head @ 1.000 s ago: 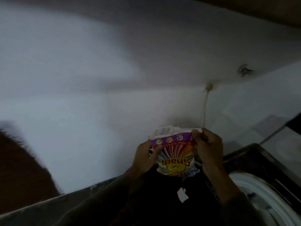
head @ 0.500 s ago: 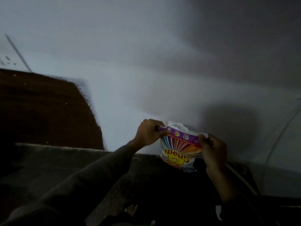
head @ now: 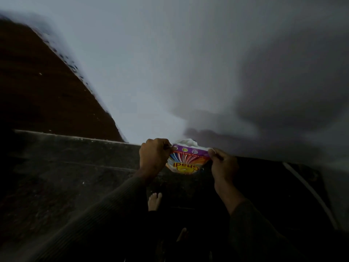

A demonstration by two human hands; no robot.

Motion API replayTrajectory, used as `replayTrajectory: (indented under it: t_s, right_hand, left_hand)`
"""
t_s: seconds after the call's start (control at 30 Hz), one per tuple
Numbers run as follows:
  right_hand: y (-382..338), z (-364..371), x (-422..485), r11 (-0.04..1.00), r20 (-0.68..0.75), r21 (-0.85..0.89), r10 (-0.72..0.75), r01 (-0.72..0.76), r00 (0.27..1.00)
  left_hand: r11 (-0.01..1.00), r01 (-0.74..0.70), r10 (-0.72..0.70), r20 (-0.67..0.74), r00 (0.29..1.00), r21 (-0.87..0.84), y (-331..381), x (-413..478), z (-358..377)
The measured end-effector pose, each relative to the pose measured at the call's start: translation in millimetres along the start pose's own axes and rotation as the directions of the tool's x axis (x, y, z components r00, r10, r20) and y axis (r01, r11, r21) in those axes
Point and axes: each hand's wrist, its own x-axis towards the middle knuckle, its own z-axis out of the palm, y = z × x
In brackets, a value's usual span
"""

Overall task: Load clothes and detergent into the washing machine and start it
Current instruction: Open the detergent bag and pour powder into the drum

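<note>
Detergent packet [head: 186, 163] is held up between the 2 hands, its top edge stretched level, left to right. Left corner is pinched by left hand [head: 154, 157], right corner by right hand [head: 223, 165]; neither is nearer. Wall [head: 170, 72] behind; ledge [head: 75, 148] and bare foot [head: 154, 201] below. Washing machine is not seen.

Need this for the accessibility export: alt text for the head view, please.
The left hand and right hand pinch the top corners of a colourful detergent packet, held before a pale wall in dim light. A bare foot shows below in the dark; a brown panel stands at far left.
</note>
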Motion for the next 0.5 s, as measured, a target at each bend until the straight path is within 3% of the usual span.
replayTrajectory:
  t_s: [0.17, 0.3, 0.5]
  right_hand:
    - [74.0, 74.4, 52.6, 0.993, 0.047, -0.063, 0.108, -0.105, 0.993]
    - [120.8, 132.0, 92.1, 0.987, 0.098, -0.151, 0.077, -0.061, 0.992]
    - [178.0, 201.1, 137.1, 0.963, 0.108, -0.259, 0.103, -0.072, 0.989]
  left_hand:
    - [0.992, 0.128, -0.128, 0.017, 0.992, 0.001, -74.7, 23.7, 78.8]
    - [0.984, 0.178, -0.178, -0.012, 0.984, -0.013, -131.1, 49.1, 133.7]
    - [0.972, 0.232, -0.229, 0.080, 0.970, -0.029, -196.5, 86.9, 206.6]
